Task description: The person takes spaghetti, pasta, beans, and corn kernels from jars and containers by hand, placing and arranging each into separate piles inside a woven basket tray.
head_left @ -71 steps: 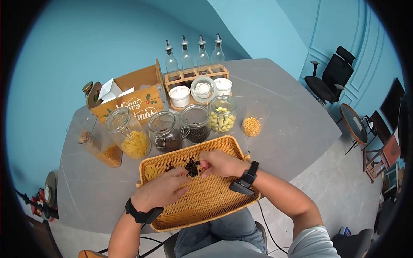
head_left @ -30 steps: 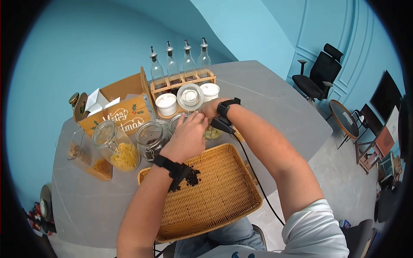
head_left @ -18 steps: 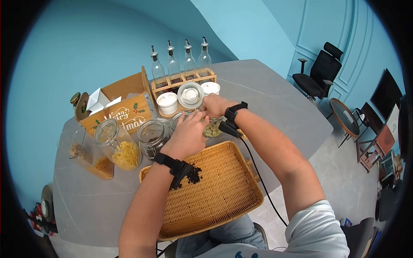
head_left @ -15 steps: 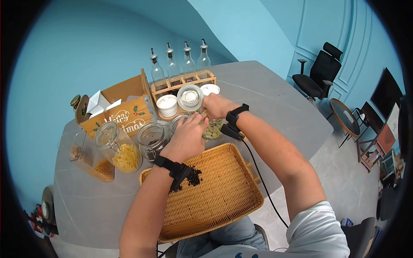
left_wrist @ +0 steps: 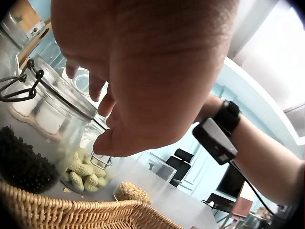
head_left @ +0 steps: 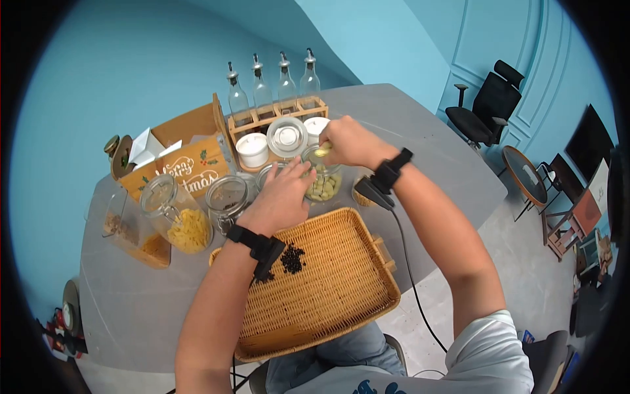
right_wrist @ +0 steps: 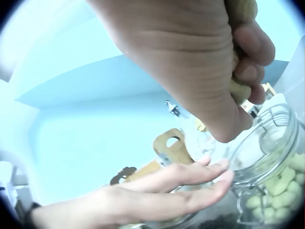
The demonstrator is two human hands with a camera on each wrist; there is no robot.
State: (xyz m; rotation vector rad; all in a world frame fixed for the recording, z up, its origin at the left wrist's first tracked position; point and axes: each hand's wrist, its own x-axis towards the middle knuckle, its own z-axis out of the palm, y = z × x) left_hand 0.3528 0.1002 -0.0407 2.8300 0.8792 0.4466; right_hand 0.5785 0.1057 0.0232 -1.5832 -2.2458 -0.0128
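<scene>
My right hand (head_left: 354,142) is just above the mouth of the peanut jar (head_left: 324,188), its fingers curled round several peanuts (right_wrist: 239,90) that show between them in the right wrist view. With fingers extended, my left hand (head_left: 281,200) lies over the jar of black beans, its fingertips at the near side of the peanut jar's rim. In the left wrist view, black beans (left_wrist: 26,162) and peanuts (left_wrist: 86,174) show through the glass. Nearer the body is the wicker basket (head_left: 328,282), holding a small pile of black beans (head_left: 293,260).
Left of my hands stand a jar of dark pieces (head_left: 226,197), a pasta jar (head_left: 189,230) and a tilted-looking clear container (head_left: 154,249). Behind are white lidded pots (head_left: 252,150), bottles in a wooden rack (head_left: 279,111) and a wooden box (head_left: 190,167). A corn container (left_wrist: 133,192) stands right.
Both hands left the basket for the jars. My right hand went down at the peanut jar, then rose and moved right with peanuts in its fingers. My left hand has stayed over the jars lately.
</scene>
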